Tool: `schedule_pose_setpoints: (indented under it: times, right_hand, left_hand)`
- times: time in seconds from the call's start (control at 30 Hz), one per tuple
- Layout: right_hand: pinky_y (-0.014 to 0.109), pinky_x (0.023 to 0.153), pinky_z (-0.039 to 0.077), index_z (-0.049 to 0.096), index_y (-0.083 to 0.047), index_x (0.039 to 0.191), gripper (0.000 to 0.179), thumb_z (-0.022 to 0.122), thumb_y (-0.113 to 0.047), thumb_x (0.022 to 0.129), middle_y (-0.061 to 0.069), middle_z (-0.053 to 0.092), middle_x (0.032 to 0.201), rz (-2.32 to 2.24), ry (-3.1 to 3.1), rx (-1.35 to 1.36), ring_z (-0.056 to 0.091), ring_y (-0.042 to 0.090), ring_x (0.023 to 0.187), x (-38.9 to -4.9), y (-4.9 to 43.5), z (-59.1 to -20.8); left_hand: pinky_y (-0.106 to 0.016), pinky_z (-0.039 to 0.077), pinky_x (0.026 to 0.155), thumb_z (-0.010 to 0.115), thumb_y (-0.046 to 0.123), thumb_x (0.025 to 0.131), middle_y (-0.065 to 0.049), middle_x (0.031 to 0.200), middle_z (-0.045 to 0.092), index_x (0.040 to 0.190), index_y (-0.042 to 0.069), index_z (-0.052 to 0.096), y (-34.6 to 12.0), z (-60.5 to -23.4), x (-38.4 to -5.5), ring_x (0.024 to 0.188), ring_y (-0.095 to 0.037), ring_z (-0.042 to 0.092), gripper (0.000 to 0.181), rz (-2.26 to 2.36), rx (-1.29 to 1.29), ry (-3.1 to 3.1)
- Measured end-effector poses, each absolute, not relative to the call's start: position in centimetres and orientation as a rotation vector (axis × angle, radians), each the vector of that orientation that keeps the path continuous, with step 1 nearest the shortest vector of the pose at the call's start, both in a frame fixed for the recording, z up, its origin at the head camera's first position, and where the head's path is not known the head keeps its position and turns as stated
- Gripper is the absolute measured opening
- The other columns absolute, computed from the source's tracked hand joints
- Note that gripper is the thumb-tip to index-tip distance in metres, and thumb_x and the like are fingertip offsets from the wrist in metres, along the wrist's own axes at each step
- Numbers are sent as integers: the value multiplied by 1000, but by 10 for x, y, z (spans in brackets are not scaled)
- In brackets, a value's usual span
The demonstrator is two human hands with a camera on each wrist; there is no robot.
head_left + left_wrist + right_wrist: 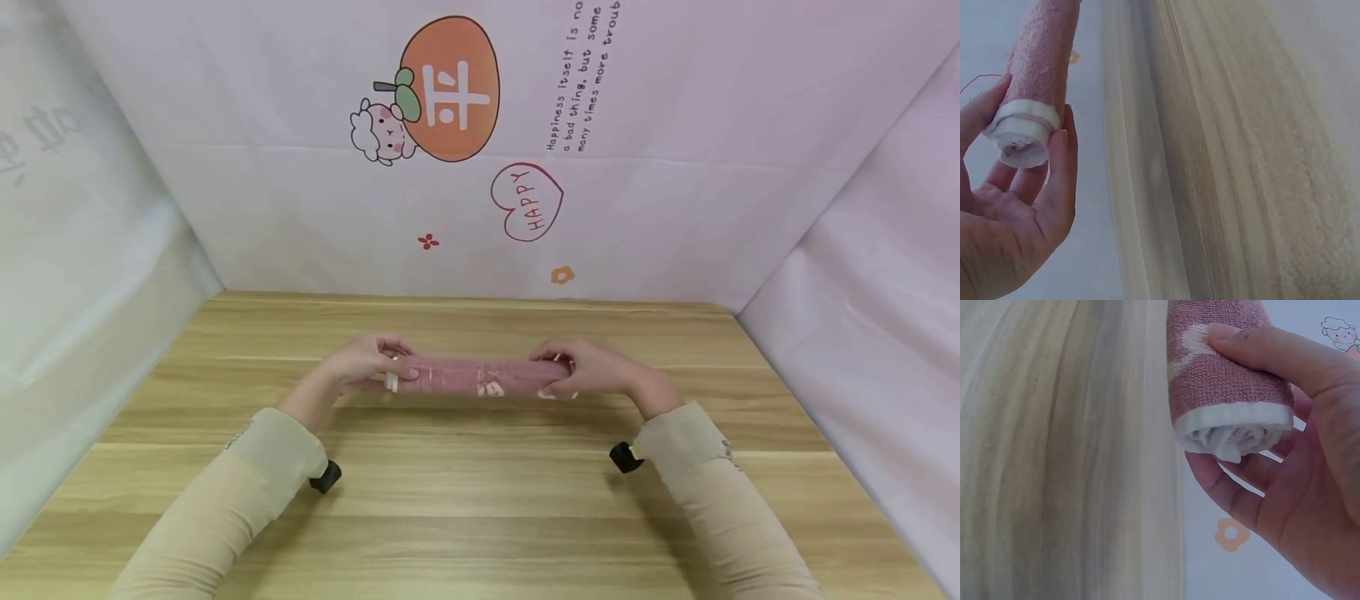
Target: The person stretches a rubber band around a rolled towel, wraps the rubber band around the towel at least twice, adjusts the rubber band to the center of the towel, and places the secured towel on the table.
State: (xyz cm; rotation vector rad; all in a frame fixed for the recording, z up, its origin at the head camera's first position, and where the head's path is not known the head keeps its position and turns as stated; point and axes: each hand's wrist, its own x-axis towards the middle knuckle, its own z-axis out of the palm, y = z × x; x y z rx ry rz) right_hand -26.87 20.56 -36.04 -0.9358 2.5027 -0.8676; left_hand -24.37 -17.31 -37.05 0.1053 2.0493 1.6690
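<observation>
A pink towel (457, 377), rolled into a long tube with white-edged ends, is held level in both hands over the wooden table. At its left end, my left hand (372, 364) grips the roll between thumb and fingers. My right hand (588, 369) grips the opposite end the same way. In the left wrist view the towel (1041, 59) shows a white band and a coiled end above the palm of the left hand (1022, 219). The right wrist view shows a pale pattern on the towel (1222, 375), with the thumb of the right hand (1310, 462) across it.
The wooden table (480, 500) spreads beneath both arms. A white cloth backdrop (300, 225) with printed cartoons and words rises behind it, and white cloth walls (885, 275) stand at both sides. Small black devices (626, 457) sit at the wrists.
</observation>
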Motion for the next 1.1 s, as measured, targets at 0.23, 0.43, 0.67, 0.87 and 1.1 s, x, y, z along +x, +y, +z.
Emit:
schedule_pose_setpoints:
  times: [0.23, 0.43, 0.67, 0.87, 1.1]
  right_hand:
    - [39, 86, 50, 63, -10, 133, 52, 81, -25, 87, 3, 64, 120, -823, 2448, -887, 58, 22, 104, -267, 206, -367]
    - [40, 87, 51, 62, -8, 134, 52, 81, -23, 88, 6, 63, 120, -809, 2426, -888, 59, 24, 105, -267, 206, -372]
    - [38, 86, 52, 64, -8, 133, 52, 81, -19, 85, 6, 63, 119, -766, 2428, -892, 60, 24, 105, -271, 207, -379]
    - [39, 87, 52, 64, -8, 132, 53, 83, -20, 84, 7, 63, 119, -757, 2434, -882, 60, 22, 102, -271, 208, -380]
    - [37, 85, 52, 65, -5, 134, 52, 81, -18, 87, 5, 66, 119, -750, 2432, -873, 59, 19, 98, -272, 208, -381]
  left_hand:
    - [-29, 56, 62, 75, -1, 88, -10, 100, 62, 119, -8, 62, -173, -372, -243, 75, -15, 59, 34, 1597, 179, 2097]
    - [-25, 53, 65, 76, -3, 84, -8, 98, 64, 112, -7, 66, -174, -373, -243, 80, -16, 58, 30, 1503, 248, 2200]
    - [-25, 54, 67, 74, -6, 84, -7, 96, 63, 108, -4, 67, -175, -376, -245, 80, -15, 59, 26, 1486, 210, 2208]
    - [-26, 55, 64, 74, -7, 84, -8, 92, 63, 108, -6, 66, -177, -379, -246, 75, -15, 59, 25, 1468, 218, 2211]
    - [-25, 53, 63, 77, -6, 84, -6, 88, 61, 105, -4, 68, -178, -382, -246, 74, -14, 58, 23, 1424, 195, 2225]
